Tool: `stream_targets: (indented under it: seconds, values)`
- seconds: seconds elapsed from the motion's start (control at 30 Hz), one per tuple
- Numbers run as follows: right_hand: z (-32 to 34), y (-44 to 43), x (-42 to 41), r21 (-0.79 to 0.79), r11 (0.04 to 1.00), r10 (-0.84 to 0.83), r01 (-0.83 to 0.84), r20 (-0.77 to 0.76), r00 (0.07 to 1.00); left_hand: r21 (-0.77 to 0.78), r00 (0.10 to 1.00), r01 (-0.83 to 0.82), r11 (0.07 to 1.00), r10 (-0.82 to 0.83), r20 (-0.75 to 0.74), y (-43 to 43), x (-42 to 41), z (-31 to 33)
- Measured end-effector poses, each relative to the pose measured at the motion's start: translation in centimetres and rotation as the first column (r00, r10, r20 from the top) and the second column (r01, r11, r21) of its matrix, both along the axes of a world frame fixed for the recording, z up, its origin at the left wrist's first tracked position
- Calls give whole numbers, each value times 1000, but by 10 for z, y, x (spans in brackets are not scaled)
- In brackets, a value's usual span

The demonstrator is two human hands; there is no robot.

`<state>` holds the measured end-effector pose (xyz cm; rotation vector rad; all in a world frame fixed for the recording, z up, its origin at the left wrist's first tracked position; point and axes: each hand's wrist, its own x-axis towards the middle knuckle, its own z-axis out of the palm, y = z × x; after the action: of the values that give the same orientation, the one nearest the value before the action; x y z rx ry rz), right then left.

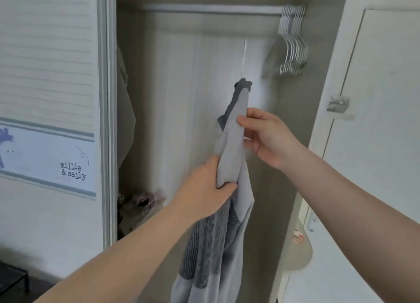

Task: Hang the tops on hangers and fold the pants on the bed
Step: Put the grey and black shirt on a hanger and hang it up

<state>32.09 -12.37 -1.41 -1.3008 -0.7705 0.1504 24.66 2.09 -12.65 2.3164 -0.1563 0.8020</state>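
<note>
Hanging mid-air before the open wardrobe (181,98), level with its pale back panel: light grey top (234,148), bunched into a narrow rope of cloth. Darker grey at the uppermost tip, like a collar or trim; lower down, dark ribbed and mottled grey panels between pale ones. Long axis near upright, leaning slightly, with dark tip pointing up and a little right and loose end dropping past the bottom edge of view. Gripped low by the left hand (204,189), fingers and thumb curled tight round the gathered fabric. Pinched higher up by the right hand (266,137), thumb and fingertips closed on the pale edge. Above, a rail (204,8) with a cluster of white hangers (293,48) gathered at its right end, well apart from the top.
</note>
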Motion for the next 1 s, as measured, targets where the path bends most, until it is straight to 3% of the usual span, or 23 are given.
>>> stream_targets:
  seconds: [0.5, 0.77, 1.0]
  values:
    - [173, 101, 147, 46, 997, -63, 54, 206, 977, 247, 944, -252, 936, 181, 278, 116, 132, 166]
    - [246, 146, 230, 89, 987, -143, 132, 138, 980, 293, 903, -380, 877, 282, 325, 156, 202, 222]
    - [249, 174, 285, 109, 983, -155, 146, 76, 985, 313, 900, -401, 861, 306, 311, 187, 238, 233]
